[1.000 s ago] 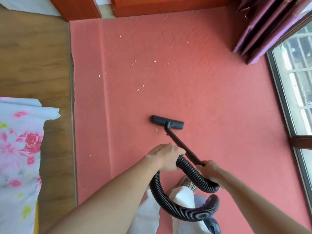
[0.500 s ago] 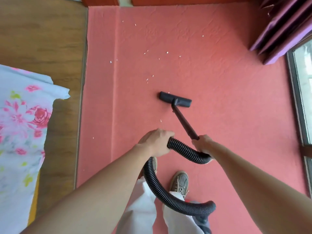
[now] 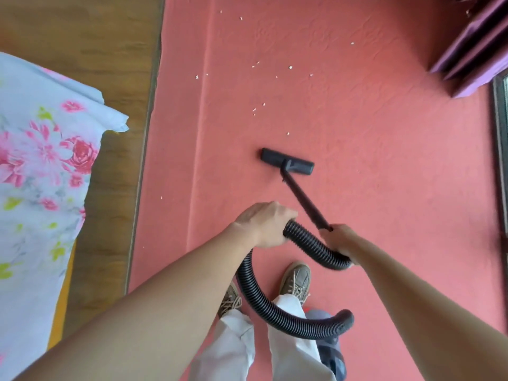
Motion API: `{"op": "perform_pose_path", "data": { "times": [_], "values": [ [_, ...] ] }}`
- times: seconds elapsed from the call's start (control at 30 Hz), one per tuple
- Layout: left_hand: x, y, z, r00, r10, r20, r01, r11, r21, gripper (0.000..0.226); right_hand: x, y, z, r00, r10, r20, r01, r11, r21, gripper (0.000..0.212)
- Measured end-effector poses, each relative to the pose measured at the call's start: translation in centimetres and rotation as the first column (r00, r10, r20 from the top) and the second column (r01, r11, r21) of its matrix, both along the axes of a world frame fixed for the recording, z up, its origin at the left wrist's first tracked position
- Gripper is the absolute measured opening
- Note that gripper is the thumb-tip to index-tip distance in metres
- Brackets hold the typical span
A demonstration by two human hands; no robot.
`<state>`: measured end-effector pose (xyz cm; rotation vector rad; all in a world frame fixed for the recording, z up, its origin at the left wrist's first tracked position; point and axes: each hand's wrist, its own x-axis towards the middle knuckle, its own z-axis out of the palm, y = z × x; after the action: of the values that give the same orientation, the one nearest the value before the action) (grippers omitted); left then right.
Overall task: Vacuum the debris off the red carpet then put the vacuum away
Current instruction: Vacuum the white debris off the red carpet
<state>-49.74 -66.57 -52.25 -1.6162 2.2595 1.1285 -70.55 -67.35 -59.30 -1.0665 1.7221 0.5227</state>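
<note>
We hold the vacuum [image 3: 330, 350] with 2 hands. Our left hand [image 3: 265, 225] is wrapped around the black hose [image 3: 310, 243]. Our right hand [image 3: 339, 240] is wrapped around the near end of the stiff tube [image 3: 302, 198]. The flat brush head [image 3: 287, 162] sits on the red carpet [image 3: 384, 160], in front of our shoes [image 3: 297, 279]. Small white bits [image 3: 290, 67] lie ahead of it. We should push the head slowly and flat, right over each bit, and keep the hose away from our feet.

Daylight from the window [image 3: 499, 160] at three o'clock lights the red carpet [image 3: 384, 188] brightly, shadows soft. Wide-angle distortion bends the edges.
</note>
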Motion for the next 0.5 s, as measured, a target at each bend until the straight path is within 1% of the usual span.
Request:
{"op": "perform_pose_path", "data": {
  "times": [0.1, 0.2, 0.27, 0.33, 0.4, 0.5],
  "values": [
    [2.2, -0.9, -0.2, 0.985, 0.169, 0.023, -0.167, 0.984, -0.053, 0.015, 2.8, -4.4, -1.5, 0.993, -0.112, -0.021, 0.11, 0.991, -0.078, 0.044],
    [3.6, -2.7, -0.2, 0.957, 0.288, 0.042, -0.282, 0.953, -0.113, 0.013, 4.7, -8.6, -2.3, 0.981, -0.195, -0.01, 0.193, 0.976, -0.102, 0.044],
    [4.0, -3.8, -0.6, 0.946, 0.323, 0.037, -0.316, 0.939, -0.135, 0.012, 5.2, -10.5, -2.5, 0.972, -0.235, 0.006, 0.235, 0.968, -0.086, 0.039],
    [4.0, -4.5, -1.0, 0.949, 0.315, 0.028, -0.308, 0.941, -0.137, 0.013, 5.0, -11.6, -3.1, 0.967, -0.253, 0.009, 0.253, 0.963, -0.09, 0.04],
    [3.6, -4.7, -1.3, 0.957, 0.29, 0.028, -0.284, 0.95, -0.132, 0.012, 4.5, -11.9, -3.5, 0.98, -0.198, -0.025, 0.195, 0.975, -0.104, 0.044],
    [3.0, -4.6, -1.2, 0.969, 0.245, 0.004, -0.244, 0.966, -0.089, 0.014, 3.5, -10.8, -2.2, 0.999, -0.009, -0.053, 0.005, 0.997, -0.078, 0.044]
  ]
}}
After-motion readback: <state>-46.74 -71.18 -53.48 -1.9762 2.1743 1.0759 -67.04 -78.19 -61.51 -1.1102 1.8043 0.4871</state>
